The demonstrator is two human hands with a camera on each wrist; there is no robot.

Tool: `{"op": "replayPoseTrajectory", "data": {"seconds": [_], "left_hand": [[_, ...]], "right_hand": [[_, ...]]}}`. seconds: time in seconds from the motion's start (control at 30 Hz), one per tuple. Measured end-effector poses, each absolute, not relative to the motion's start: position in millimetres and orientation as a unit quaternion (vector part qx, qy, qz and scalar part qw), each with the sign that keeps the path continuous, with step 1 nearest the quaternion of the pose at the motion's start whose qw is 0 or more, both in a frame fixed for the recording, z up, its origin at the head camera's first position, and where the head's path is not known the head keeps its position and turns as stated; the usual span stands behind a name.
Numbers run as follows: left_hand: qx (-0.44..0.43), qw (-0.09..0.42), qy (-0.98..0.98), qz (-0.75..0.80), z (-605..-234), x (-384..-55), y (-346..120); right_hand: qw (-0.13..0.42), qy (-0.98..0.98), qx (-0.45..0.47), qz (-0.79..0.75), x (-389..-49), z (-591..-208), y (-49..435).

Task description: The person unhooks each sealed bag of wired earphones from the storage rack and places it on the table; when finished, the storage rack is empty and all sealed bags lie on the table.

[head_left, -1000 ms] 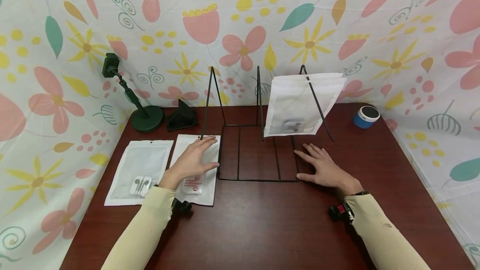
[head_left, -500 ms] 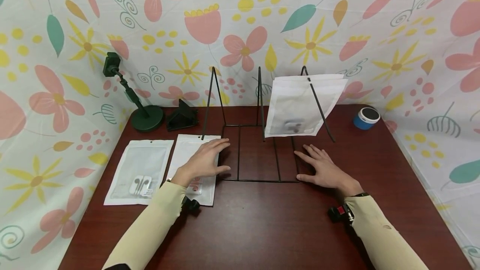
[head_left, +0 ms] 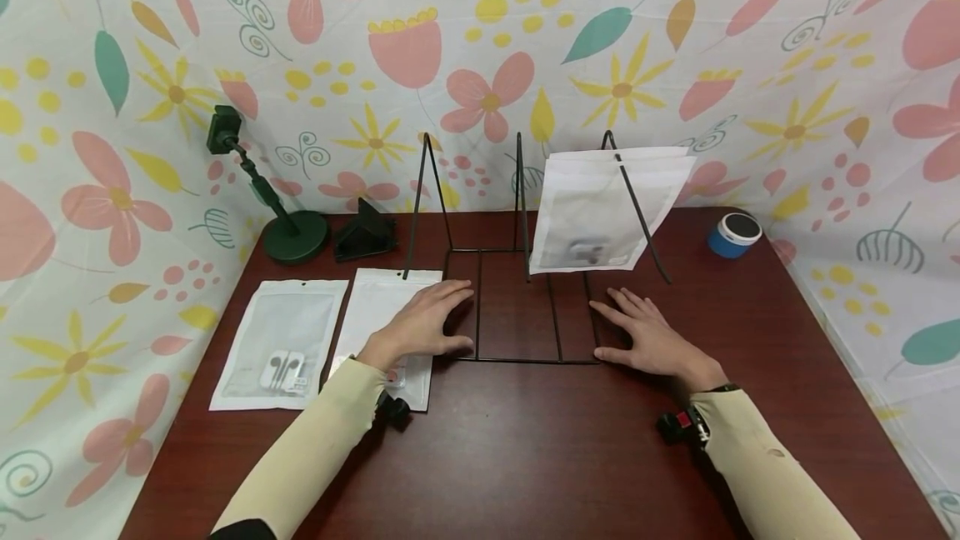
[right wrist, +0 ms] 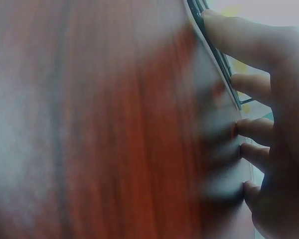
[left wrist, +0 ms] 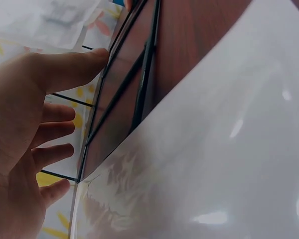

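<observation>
Lopsided rack, loose pouches: a knock could spill the load

The wire rack (head_left: pixel 517 361) stands around the middle of the table (head_left: pixel 480 457), its right prong (head_left: pixel 637 207) carrying a hung bundle (head_left: pixel 588 207) of white pouches, at least 2 by their edges. Neither hand grips anything: the left hand (head_left: pixel 423 319) has thumb and fingers apart over the rack's left end, and the right hand (head_left: pixel 641 336) is spread at the right near corner, its thumb seemingly touching the frame.

With the hung load all on 1 side, the rack would probably twist or tilt if raised or pushed by 1 end only. A sharp jolt could slide the bundle off its prong.

The narrow pouch (head_left: pixel 378 298) lies flat, partly hidden by the left hand and sleeve (head_left: pixel 322 432); a low sweep there could drag it into the earphone pouch (head_left: pixel 288 315) beside it. The left prong (head_left: pixel 412 232) ends over its far edge; I cannot tell whether they touch, but a snag could crease or tear the packaging.
</observation>
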State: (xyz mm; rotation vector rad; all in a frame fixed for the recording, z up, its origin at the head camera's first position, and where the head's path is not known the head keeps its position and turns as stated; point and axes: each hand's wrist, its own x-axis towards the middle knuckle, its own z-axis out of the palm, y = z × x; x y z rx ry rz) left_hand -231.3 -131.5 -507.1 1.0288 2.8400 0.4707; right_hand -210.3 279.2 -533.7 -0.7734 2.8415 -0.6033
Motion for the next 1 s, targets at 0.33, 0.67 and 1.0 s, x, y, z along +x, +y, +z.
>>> {"op": "replayPoseTrajectory", "data": {"seconds": [0.33, 0.67, 1.0], "left_hand": [[0.355, 0.065, 0.926, 0.110, -515.5, -231.5, -122.9], [0.362, 0.074, 0.927, 0.067, -520.1, -231.8, -113.9], [0.347, 0.110, 0.930, 0.054, -522.7, -230.0, -110.9]], "right_hand": [[0.071, 0.943, -0.257, -0.200, -210.7, -534.1, 279.6], [0.072, 0.944, -0.255, -0.198, -210.0, -532.3, 278.9], [0.077, 0.944, -0.254, -0.197, -210.6, -531.8, 278.6]]}}
